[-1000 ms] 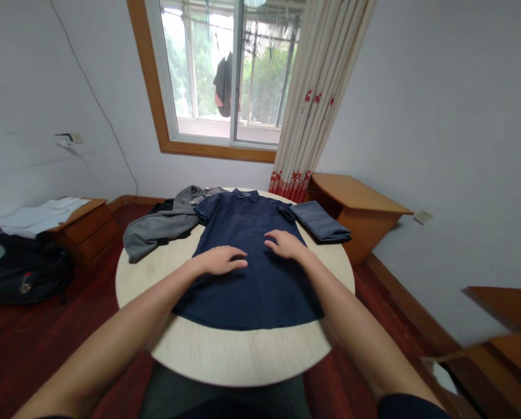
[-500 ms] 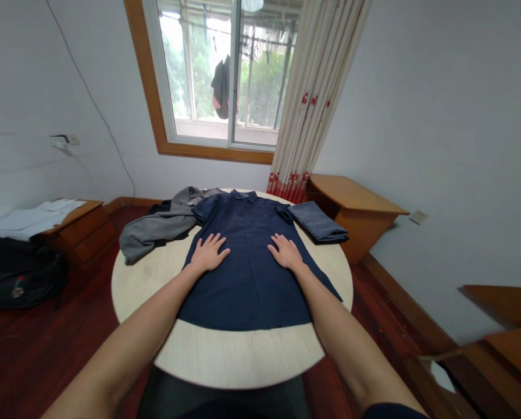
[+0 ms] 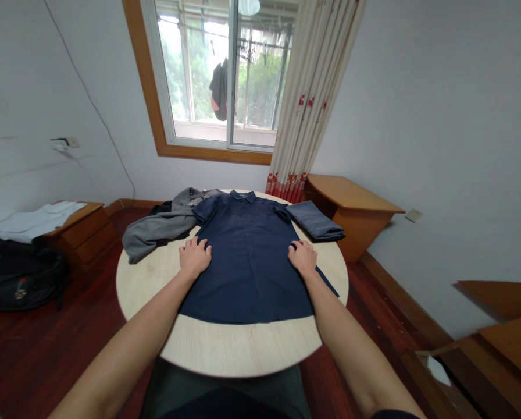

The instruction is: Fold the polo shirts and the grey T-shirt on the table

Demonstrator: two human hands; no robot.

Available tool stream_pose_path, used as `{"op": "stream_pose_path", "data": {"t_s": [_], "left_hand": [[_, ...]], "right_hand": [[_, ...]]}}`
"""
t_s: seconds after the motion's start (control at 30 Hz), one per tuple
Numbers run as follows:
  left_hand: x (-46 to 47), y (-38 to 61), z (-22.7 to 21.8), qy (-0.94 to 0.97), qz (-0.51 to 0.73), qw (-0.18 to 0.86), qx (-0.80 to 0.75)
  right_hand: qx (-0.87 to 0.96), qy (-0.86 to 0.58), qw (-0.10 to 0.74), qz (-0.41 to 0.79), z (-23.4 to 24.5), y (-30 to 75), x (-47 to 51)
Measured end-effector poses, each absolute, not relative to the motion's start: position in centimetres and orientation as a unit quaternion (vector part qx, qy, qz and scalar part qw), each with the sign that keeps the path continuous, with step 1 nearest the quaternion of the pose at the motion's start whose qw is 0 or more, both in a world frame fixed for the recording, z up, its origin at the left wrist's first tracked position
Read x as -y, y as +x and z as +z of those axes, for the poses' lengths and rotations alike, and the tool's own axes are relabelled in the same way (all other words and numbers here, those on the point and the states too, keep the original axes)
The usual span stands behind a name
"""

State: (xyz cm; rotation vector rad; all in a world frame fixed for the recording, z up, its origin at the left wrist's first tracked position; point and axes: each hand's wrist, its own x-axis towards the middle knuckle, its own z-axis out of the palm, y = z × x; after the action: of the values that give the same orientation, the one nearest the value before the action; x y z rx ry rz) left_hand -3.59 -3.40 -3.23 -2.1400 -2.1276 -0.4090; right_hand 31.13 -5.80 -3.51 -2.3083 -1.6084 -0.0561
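Observation:
A navy short-sleeved shirt (image 3: 247, 267) lies spread front up, its collar toward the window and its hem toward me. At its left side edge is my left hand (image 3: 195, 256), fingers curled down and closed on the cloth. My right hand (image 3: 303, 257) closes on the opposite side edge in the same way, with its fingertips hidden. Under the shirt is a round pale table (image 3: 238, 352).
Loose grey clothing (image 3: 156, 231) lies at the table's back left, touching the shirt's sleeve. A folded dark grey garment (image 3: 316, 220) sits at the back right. Beyond stand a wooden desk (image 3: 356, 195) and, at left, a low cabinet (image 3: 84, 230) with papers.
Both hands have slid outward from lying flat on the shirt's front to its side edges. Their spread fingers have curled in onto the cloth.

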Motion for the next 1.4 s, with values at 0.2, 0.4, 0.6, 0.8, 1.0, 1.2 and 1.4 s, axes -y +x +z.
{"op": "stream_pose_path", "data": {"t_s": [0.2,0.4,0.6,0.8,1.0,1.2,1.4], "left_hand": [[4.4,-4.5,-2.6,-0.671,-0.138,0.047,0.727],[5.6,-5.4,-1.8,-0.698,-0.093,0.012,0.710],[9.0,-5.9,-1.1,-0.726,-0.043,0.023,0.686],[13.2,-7.7,0.3,-0.758,0.023,-0.010,0.652],[11.0,-4.4,3.6,-0.775,0.075,-0.020,0.627],[3.9,3.6,-0.1,-0.853,-0.045,-0.041,0.518],[-2.3,0.5,-3.8,-0.820,-0.075,-0.060,0.564]], "right_hand": [[0.543,-0.826,0.152,-0.027,-2.9,31.0,6.4],[0.575,-0.813,0.090,-0.017,-1.8,31.1,7.7],[0.614,-0.787,0.053,-0.025,-1.4,32.0,10.5],[0.628,-0.777,-0.031,0.040,1.1,32.9,13.6],[0.641,-0.760,-0.111,0.016,5.8,28.7,12.3],[0.794,-0.605,0.055,0.020,2.3,21.0,5.5],[0.742,-0.660,0.096,0.065,-3.2,24.8,-0.4]]}}
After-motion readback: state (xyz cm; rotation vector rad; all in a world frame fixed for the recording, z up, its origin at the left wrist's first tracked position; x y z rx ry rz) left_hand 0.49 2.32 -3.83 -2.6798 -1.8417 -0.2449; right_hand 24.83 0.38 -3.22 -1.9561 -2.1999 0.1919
